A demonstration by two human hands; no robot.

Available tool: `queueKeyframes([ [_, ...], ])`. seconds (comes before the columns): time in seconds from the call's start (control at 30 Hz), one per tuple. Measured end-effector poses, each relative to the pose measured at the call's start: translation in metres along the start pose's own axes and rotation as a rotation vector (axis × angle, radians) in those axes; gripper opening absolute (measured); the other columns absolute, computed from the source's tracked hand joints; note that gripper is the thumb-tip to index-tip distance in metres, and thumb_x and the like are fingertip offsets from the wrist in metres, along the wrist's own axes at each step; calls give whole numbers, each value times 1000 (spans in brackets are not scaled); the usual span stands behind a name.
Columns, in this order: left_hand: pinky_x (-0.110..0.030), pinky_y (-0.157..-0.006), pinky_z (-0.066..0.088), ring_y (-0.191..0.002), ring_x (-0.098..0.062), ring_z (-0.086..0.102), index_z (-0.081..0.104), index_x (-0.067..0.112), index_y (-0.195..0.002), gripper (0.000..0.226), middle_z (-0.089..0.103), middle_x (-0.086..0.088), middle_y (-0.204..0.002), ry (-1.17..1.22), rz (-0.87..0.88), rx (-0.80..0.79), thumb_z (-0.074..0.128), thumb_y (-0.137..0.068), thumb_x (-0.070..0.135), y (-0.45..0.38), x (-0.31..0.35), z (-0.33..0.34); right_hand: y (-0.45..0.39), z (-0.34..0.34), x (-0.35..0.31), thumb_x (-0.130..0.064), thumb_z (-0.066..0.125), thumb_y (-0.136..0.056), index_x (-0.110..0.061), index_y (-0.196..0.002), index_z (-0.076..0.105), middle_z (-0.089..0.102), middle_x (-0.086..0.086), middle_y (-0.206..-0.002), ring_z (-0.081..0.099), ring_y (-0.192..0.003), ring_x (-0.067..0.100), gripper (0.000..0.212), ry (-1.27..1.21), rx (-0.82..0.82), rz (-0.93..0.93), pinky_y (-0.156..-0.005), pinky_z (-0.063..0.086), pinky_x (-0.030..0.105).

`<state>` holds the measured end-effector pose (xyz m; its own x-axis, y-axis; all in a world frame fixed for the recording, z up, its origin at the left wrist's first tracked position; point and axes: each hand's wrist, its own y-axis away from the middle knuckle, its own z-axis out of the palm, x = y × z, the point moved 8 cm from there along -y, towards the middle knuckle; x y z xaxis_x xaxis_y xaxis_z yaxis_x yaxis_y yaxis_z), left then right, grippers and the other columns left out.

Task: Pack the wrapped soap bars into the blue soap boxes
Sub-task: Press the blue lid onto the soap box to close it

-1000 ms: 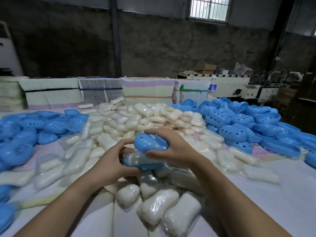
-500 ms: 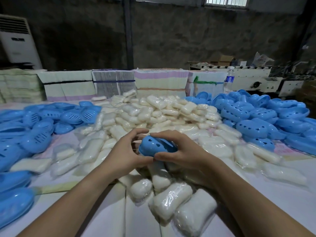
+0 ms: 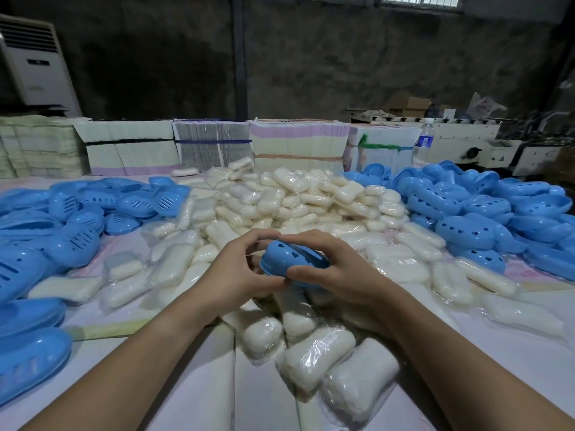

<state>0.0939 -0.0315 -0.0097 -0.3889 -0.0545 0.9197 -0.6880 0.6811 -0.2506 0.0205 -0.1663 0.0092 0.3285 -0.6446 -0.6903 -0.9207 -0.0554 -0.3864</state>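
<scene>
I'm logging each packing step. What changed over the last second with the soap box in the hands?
The lid came down over the wrapped bar: the blue soap box now looks closed, the bar hidden. Left hand and right hand kept gripping it. The soap pile stayed put.

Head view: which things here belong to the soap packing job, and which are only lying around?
Job:
- blue soap box held by left hand and right hand
- wrapped soap bars
- blue box halves

Lying about:
- water bottle
- paper stacks
- air conditioner
</scene>
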Motion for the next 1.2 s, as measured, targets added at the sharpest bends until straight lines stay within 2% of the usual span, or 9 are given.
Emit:
queueKeyframes([
  [0.17, -19, -71, 57, -92, -10, 74, 63, 30, -121, 67, 74, 12, -109, 52, -22, 29, 88, -68, -1, 1, -1, -1, -2, 3, 5, -39, 68, -86, -39, -129, 61, 61, -12, -121, 57, -112, 5, 44, -62, 22, 56, -99, 47, 31],
  [0.37, -26, -75, 60, -101, -23, 74, 57, 11, -129, 74, 71, -11, -120, 472, -124, 206, 85, -63, -9, -1, -9, 2, -5, -2, 7, -42, 63, -87, -46, -124, 57, 62, -17, -122, 58, -113, 12, 38, -187, 152, 61, -98, 50, 33],
  [0.5, -25, -78, 60, -102, -24, 73, 61, 6, -125, 60, 74, -14, -114, 691, -168, 95, 77, -67, 7, 1, -10, 24, -5, 0, 7, -44, 61, -86, -45, -124, 58, 65, -10, -119, 60, -108, 16, 38, -228, 166, 60, -90, 52, 23],
  [0.63, -24, -84, 59, -104, -20, 72, 64, 5, -124, 45, 74, -13, -114, 713, -166, 5, 71, -79, 9, 0, -8, 30, -5, 0, 8, -44, 61, -85, -55, -114, 58, 64, -19, -106, 60, -98, 2, 31, -245, 185, 79, -83, 49, 15],
  [0.7, -30, -97, 55, -113, -23, 69, 62, 5, -126, 45, 72, -14, -120, 728, -160, -5, 68, -81, 7, -1, -8, 30, -6, 1, 7, -40, 61, -87, -50, -116, 59, 64, -10, -108, 59, -94, -1, 31, -253, 183, 70, -82, 49, 16],
  [0.8, -33, -100, 52, -116, -25, 67, 61, 3, -126, 47, 71, -15, -121, 768, -144, -17, 66, -79, 6, -1, -6, 30, -6, 3, 7, -41, 61, -88, -50, -116, 59, 63, 0, -113, 60, -94, 0, 30, -282, 162, 79, -83, 52, 21],
  [1.07, -36, -104, 50, -122, -30, 63, 55, 1, -134, 44, 67, -20, -127, 743, -156, -45, 57, -91, -5, -2, -9, 29, -5, 2, 8, -56, 60, -80, -55, -116, 59, 62, -28, -110, 58, -101, 2, 36, -243, 171, 95, -90, 50, 23],
  [1.13, -31, -100, 54, -114, -26, 68, 55, 1, -135, 43, 68, -19, -125, 719, -148, -52, 55, -92, -7, -2, -8, 28, -5, 2, 8, -50, 61, -83, -49, -120, 59, 63, -24, -114, 58, -103, 1, 37, -244, 173, 98, -92, 50, 25],
  [1.2, -23, -87, 58, -88, -13, 74, 56, 1, -134, 42, 70, -16, -117, 691, -142, -56, 54, -93, -8, -3, -8, 30, -4, 0, 7, -44, 61, -85, -42, -123, 60, 62, -21, -118, 58, -103, -3, 38, -240, 175, 95, -90, 47, 20],
])
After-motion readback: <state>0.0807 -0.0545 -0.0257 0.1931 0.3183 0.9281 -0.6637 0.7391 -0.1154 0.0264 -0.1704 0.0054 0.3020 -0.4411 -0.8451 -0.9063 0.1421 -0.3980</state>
